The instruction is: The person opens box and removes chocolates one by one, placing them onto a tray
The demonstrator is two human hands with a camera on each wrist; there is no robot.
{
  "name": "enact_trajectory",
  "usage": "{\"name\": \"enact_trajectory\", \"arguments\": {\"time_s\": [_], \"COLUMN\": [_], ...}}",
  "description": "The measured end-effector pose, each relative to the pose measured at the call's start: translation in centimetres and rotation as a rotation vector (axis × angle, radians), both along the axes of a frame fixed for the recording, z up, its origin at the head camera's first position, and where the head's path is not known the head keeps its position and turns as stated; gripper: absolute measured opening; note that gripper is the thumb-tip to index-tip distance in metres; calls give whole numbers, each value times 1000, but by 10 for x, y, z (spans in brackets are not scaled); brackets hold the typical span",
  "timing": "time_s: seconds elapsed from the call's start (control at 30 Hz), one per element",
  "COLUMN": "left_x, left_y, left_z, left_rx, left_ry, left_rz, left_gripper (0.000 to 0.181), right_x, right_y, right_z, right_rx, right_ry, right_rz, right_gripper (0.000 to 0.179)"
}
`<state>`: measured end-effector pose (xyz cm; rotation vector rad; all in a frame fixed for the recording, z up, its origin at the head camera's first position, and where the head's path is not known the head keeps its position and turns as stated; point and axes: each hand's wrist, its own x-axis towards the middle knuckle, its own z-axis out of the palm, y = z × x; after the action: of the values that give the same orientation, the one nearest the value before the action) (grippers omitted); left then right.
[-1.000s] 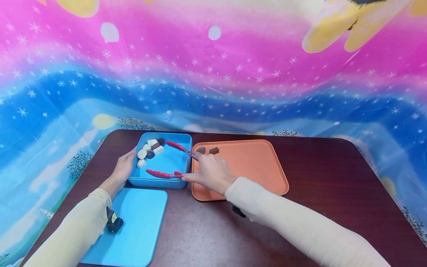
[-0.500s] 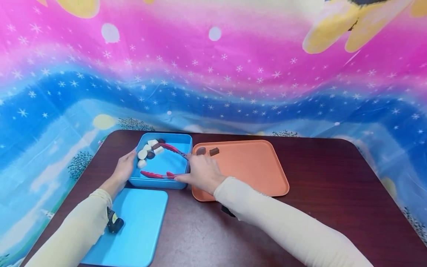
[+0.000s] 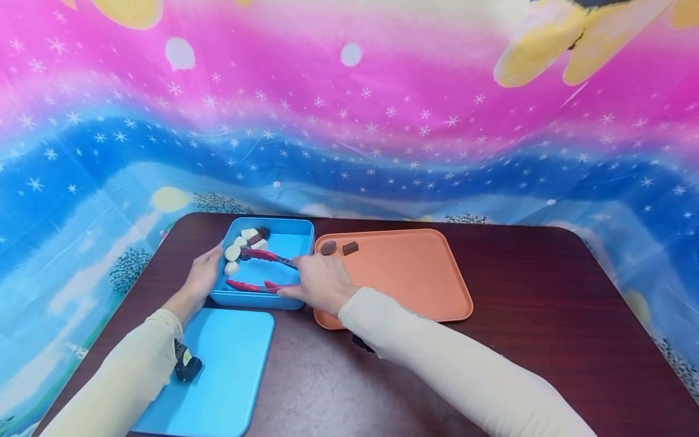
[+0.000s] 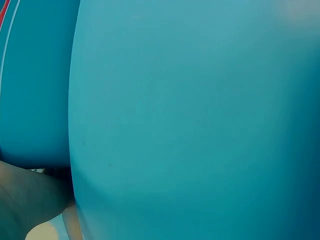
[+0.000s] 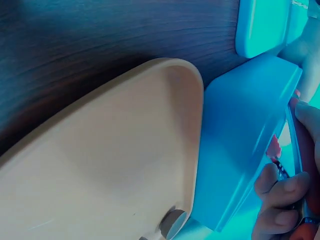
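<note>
In the head view my right hand (image 3: pixel 322 282) grips a pair of red-tipped tongs (image 3: pixel 262 255) over the blue box (image 3: pixel 267 301). The tongs' arms stand apart. Their far tip overlaps a dark round piece, and the near tip is close to the box's near wall. Several white and brown chocolate-like pieces (image 3: pixel 233 252) lie along the box's left side. My left hand (image 3: pixel 199 282) rests its extended fingers against the box's outer left wall. In the right wrist view, my fingers (image 5: pixel 287 187) curl round the tongs' handle.
An orange tray (image 3: pixel 404 273) stands right beside the box, with a brown oval piece (image 3: pixel 328 247) and a brown block (image 3: pixel 351 247) at its far left. The flat blue lid (image 3: pixel 229 364) lies in front of the box on the dark wooden table (image 3: pixel 524 303).
My right hand and the tongs have moved left, deeper over the box. The tongs' far tip has shifted from the back pieces toward the dark round piece. My left hand has stayed put.
</note>
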<state>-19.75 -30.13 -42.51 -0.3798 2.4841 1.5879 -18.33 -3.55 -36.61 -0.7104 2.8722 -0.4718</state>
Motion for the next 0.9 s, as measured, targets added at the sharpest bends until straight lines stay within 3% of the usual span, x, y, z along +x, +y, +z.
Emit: {"name": "enact_trajectory", "arguments": {"time_s": [0.5,0.9], "left_x": [-1,0], "left_y": [0,-1], "left_z": [2,3], "left_rx": [6,5], "left_ry": [-11,-9], "left_rz": [-4,-8], "left_gripper": [62,62], "right_x": [-5,-3], "right_y": [-15,-32], "right_z": [-1,2], "right_rx": [80,130], "right_ry": [40,28], "right_rz": [12,12], "right_gripper": [48,51]}}
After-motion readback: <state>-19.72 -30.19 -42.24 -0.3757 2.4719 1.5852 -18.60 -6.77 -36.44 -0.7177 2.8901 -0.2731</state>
